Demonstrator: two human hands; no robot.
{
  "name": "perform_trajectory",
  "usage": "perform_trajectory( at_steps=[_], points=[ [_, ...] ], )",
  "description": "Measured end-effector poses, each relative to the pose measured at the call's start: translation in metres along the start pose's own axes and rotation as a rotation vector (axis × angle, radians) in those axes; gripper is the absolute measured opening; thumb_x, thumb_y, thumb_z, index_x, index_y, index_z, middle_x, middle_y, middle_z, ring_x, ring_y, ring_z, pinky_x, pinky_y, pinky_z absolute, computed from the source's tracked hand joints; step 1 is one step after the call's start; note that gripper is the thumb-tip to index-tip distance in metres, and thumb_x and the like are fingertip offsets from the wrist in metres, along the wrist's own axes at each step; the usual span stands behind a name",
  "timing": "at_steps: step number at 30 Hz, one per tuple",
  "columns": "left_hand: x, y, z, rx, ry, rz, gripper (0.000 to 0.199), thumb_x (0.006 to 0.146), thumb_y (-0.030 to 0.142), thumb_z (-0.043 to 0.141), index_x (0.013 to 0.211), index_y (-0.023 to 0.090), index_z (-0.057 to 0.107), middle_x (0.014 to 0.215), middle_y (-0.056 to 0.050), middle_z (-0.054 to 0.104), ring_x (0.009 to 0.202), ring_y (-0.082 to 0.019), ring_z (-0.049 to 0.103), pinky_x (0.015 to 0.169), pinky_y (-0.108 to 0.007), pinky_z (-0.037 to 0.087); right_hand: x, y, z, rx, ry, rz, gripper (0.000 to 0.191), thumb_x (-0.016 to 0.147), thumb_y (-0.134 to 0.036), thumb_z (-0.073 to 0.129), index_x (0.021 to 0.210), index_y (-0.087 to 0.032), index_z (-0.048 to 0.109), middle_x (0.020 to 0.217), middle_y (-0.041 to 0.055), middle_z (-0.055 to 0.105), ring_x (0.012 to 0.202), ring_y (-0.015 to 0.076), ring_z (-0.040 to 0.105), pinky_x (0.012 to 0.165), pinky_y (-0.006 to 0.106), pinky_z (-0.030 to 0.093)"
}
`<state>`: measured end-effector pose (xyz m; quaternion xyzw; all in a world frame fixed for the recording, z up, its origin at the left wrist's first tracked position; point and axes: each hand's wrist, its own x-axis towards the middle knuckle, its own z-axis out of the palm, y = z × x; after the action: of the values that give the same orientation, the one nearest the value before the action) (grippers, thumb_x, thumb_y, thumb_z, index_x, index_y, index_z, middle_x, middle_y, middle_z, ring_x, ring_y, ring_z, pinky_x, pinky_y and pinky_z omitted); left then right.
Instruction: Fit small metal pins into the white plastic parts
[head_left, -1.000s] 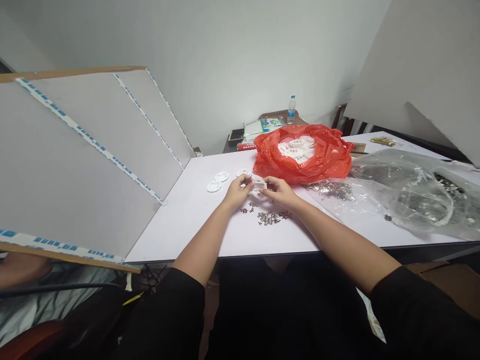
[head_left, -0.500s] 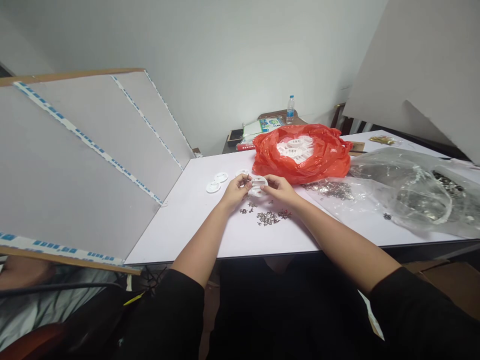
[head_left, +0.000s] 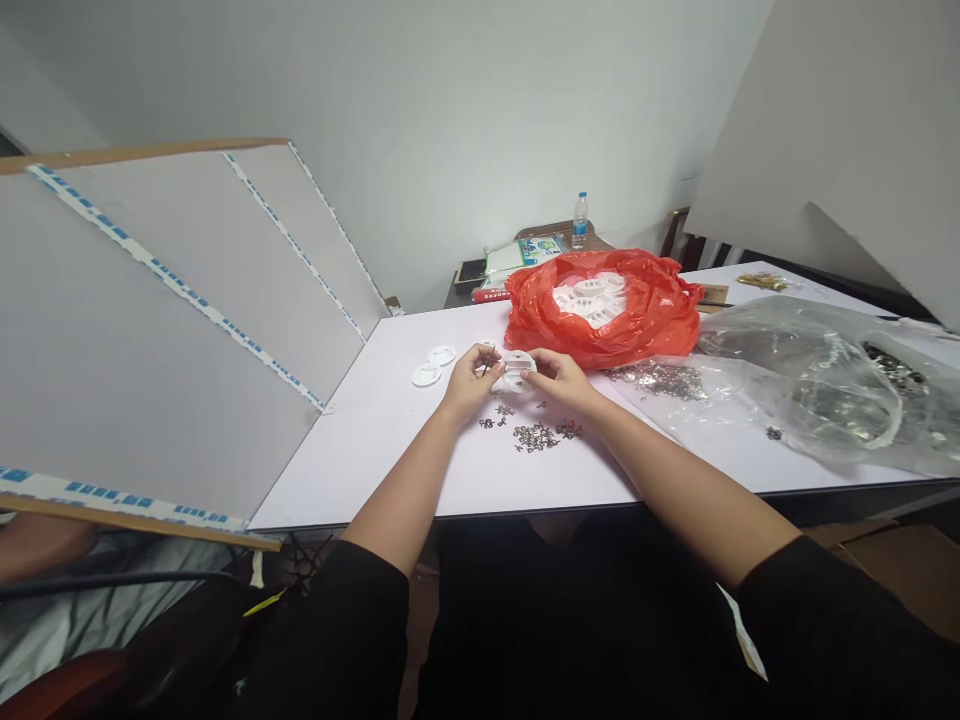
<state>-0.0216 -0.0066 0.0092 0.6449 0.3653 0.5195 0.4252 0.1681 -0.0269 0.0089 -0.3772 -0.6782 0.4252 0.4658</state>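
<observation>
My right hand (head_left: 559,378) is closed on the edge of a white round plastic piece (head_left: 517,366) with a rectangular slot, tilted up above the table. My left hand (head_left: 471,383) is at the piece's left side, fingers pinched around a small dark metal part (head_left: 487,358) whose shape is too small to make out. A loose pile of small metal parts (head_left: 535,437) lies in front of my hands, with smaller clusters (head_left: 505,411) around it. Two white round plastic pieces (head_left: 427,375) rest to the left, one overlapping the other. Another is mostly hidden behind my left hand.
Behind my hands stands a red plastic bag (head_left: 637,335) full of white pieces. Clear plastic bags (head_left: 810,390) with metal parts spread over the right side. A partition board (head_left: 187,330) borders the white table (head_left: 337,470) on the left. A water bottle (head_left: 580,222) stands behind.
My left hand has drawn slightly left, and the dark metal part shows more clearly between its fingers. The right hand and the white piece have hardly moved.
</observation>
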Motion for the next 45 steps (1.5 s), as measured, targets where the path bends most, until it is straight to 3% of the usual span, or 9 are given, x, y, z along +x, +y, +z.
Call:
perform_trajectory(
  at_steps=[7,17,23,37,45],
  points=[
    [-0.004,0.0,-0.001,0.248,0.042,0.01,0.028,0.078,0.039,0.071,0.087,0.015,0.059,0.083,-0.002,0.06,0.054,-0.006,0.04,0.054,-0.022,0.031,0.0,0.001,0.001,-0.085,0.04,0.009,0.049,0.077,-0.046,0.066,0.11,-0.01,0.063,0.105,0.0087,0.065,0.089,0.0127,0.062,0.082,0.025,0.05],
    [-0.003,0.004,0.003,0.024,0.041,-0.077,0.038,0.071,0.041,0.078,0.086,0.013,0.056,0.086,-0.001,0.06,0.06,-0.005,0.046,0.056,-0.02,0.037,-0.001,0.0,0.001,-0.066,0.032,-0.011,0.049,0.077,-0.046,0.067,0.109,-0.009,0.063,0.103,0.0086,0.066,0.087,0.0115,0.062,0.079,0.022,0.05],
    [-0.003,0.005,0.002,-0.112,-0.062,-0.227,0.043,0.07,0.043,0.079,0.09,0.015,0.053,0.079,0.001,0.056,0.046,-0.003,0.034,0.044,-0.021,0.025,-0.002,-0.001,0.001,-0.031,0.014,-0.004,0.051,0.074,-0.047,0.069,0.108,-0.009,0.063,0.1,0.0082,0.066,0.085,0.0119,0.063,0.078,0.022,0.05],
    [0.0,-0.015,0.005,-0.017,-0.095,-0.132,0.023,0.086,0.029,0.064,0.089,0.016,0.045,0.079,0.001,0.052,0.066,-0.008,0.045,0.062,-0.02,0.037,-0.003,-0.003,0.002,-0.036,-0.029,-0.003,0.055,0.074,-0.05,0.071,0.108,-0.008,0.061,0.101,0.0092,0.066,0.083,0.0107,0.061,0.074,0.021,0.048],
    [-0.001,-0.011,0.009,0.108,-0.021,-0.076,0.01,0.088,0.018,0.056,0.089,0.015,0.046,0.083,-0.001,0.053,0.075,-0.01,0.047,0.069,-0.021,0.039,-0.003,0.0,0.003,0.008,-0.011,-0.007,0.054,0.075,-0.05,0.07,0.11,-0.009,0.062,0.104,0.0099,0.066,0.086,0.011,0.063,0.078,0.021,0.051]
  ],
)
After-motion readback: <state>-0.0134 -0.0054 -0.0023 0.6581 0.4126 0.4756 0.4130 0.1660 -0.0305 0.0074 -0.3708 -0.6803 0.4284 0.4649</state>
